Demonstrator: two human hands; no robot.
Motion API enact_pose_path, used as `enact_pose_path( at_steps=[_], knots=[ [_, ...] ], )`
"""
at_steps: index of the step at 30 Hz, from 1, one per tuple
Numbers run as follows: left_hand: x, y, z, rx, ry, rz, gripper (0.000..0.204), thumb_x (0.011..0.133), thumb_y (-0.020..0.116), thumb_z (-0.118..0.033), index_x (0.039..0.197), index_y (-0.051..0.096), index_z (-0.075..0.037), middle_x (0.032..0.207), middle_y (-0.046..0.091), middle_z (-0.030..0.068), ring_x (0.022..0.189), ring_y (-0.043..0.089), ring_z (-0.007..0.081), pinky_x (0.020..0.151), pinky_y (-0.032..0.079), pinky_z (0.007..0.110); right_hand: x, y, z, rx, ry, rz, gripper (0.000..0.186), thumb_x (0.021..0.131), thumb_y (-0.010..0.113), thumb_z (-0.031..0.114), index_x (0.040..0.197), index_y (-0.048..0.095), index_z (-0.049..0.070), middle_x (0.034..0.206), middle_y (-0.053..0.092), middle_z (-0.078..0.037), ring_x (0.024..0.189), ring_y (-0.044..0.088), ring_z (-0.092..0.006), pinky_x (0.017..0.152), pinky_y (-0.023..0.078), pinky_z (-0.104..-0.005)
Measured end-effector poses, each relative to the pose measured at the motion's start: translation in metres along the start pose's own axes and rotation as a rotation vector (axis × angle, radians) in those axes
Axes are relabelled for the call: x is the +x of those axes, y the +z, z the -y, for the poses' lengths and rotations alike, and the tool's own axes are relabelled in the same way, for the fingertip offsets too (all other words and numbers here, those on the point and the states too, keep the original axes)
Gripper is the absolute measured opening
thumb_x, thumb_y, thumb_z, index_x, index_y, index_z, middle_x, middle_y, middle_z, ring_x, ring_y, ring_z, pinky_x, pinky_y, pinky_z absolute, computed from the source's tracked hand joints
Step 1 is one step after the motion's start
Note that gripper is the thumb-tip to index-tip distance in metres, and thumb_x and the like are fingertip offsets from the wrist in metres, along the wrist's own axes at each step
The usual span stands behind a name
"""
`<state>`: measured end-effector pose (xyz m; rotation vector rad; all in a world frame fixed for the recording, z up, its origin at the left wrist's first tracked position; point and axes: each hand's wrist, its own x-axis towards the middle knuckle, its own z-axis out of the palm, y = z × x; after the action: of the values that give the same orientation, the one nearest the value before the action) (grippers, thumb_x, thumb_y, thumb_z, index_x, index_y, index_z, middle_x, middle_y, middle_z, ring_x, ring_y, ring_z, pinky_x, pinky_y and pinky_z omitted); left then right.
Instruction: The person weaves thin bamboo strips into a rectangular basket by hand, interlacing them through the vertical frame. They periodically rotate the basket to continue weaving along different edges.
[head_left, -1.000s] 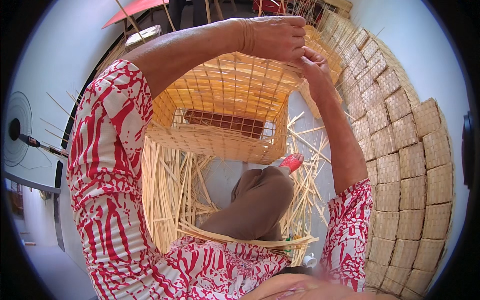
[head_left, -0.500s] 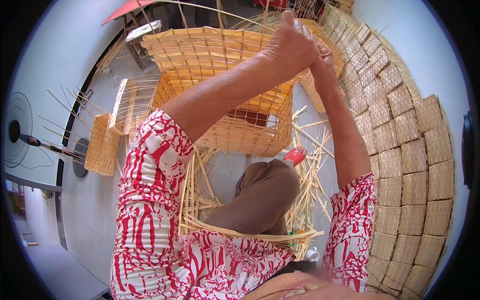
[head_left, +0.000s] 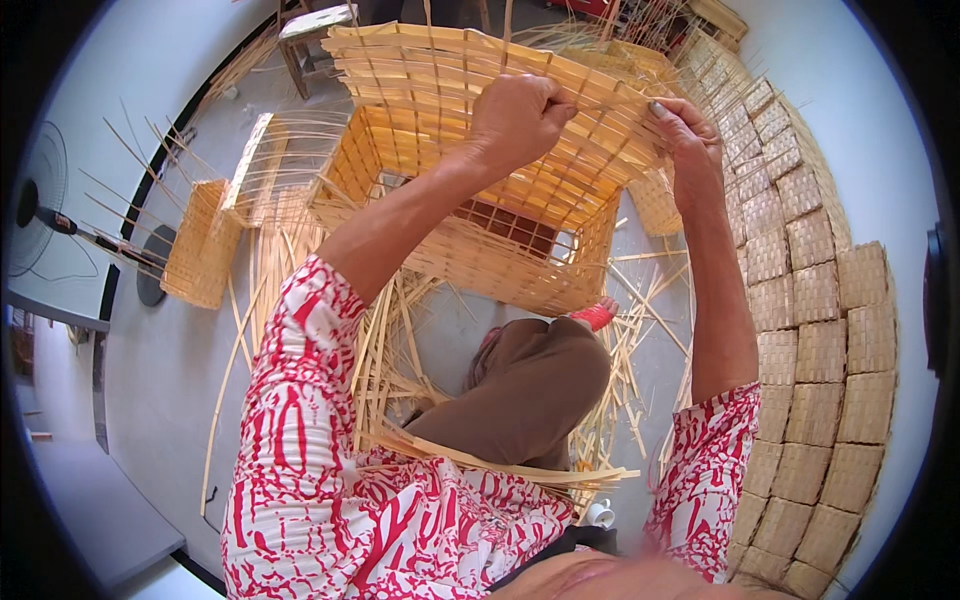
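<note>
I saw the large woven basket (head_left: 470, 275) standing in the upper middle of the frame, its high back panel rising behind the opening. The left hand (head_left: 520, 122) was closed like a fist before this panel; whether a strip was inside it, I could not tell. The right hand (head_left: 692, 138) pinched the panel's right edge between thumb and fingers. The left forearm crossed in front of the basket and covered part of it. A bent leg in brown trousers (head_left: 525, 390) occupied the centre, just below the basket, and loose strips (head_left: 375, 375) lay around it. Stacked woven pieces (head_left: 820, 340) filled the right side, while a smaller basket (head_left: 203, 245) and a fan (head_left: 42, 205) stood at the left.
</note>
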<state>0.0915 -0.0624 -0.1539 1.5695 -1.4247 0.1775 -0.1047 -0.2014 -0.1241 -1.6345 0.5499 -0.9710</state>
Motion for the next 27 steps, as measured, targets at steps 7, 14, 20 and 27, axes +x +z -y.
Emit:
enact_pose_path(
  at_steps=[7,14,20,27],
  knots=[
    [-0.002,0.003,0.014,-0.024,0.139,-0.06,0.019,0.092,0.072,-0.021,0.094,0.076,-0.003,0.077,0.073,0.0145,0.066,0.071,0.0264,0.06,0.054,0.038,0.0,-0.011,0.009,-0.061,0.038,0.051,0.015,0.1,0.068,0.015,0.11,0.076,0.008,0.098,0.072,0.003,0.09,0.062,-0.0042,0.082,0.049,-0.0209],
    [-0.003,-0.01,0.028,-0.02,0.139,-0.009,0.014,0.089,0.069,-0.015,0.094,0.073,-0.002,0.075,0.072,0.0133,0.065,0.071,0.0233,0.061,0.055,0.035,-0.008,0.019,0.029,-0.504,-0.41,-0.118,0.018,0.098,0.07,0.012,0.115,0.074,0.007,0.101,0.074,-0.003,0.091,0.067,-0.0098,0.081,0.054,-0.0258],
    [-0.006,-0.011,0.017,-0.042,0.191,-0.044,0.012,0.087,0.068,-0.013,0.089,0.071,-0.002,0.074,0.07,0.0142,0.066,0.071,0.027,0.062,0.056,0.036,-0.013,0.062,0.044,-1.109,-0.899,0.093,0.015,0.093,0.067,0.012,0.105,0.075,0.01,0.102,0.074,-0.009,0.093,0.069,-0.0285,0.085,0.054,-0.0393],
    [-0.013,-0.011,0.015,0.022,0.207,-0.079,0.013,0.085,0.068,-0.015,0.087,0.069,-0.002,0.075,0.069,0.0158,0.064,0.069,0.0306,0.061,0.055,0.039,-0.018,0.068,0.042,-1.217,-0.756,0.18,0.011,0.092,0.067,0.014,0.096,0.077,0.011,0.089,0.068,-0.007,0.091,0.062,-0.0313,0.084,0.05,-0.0418]
  ],
)
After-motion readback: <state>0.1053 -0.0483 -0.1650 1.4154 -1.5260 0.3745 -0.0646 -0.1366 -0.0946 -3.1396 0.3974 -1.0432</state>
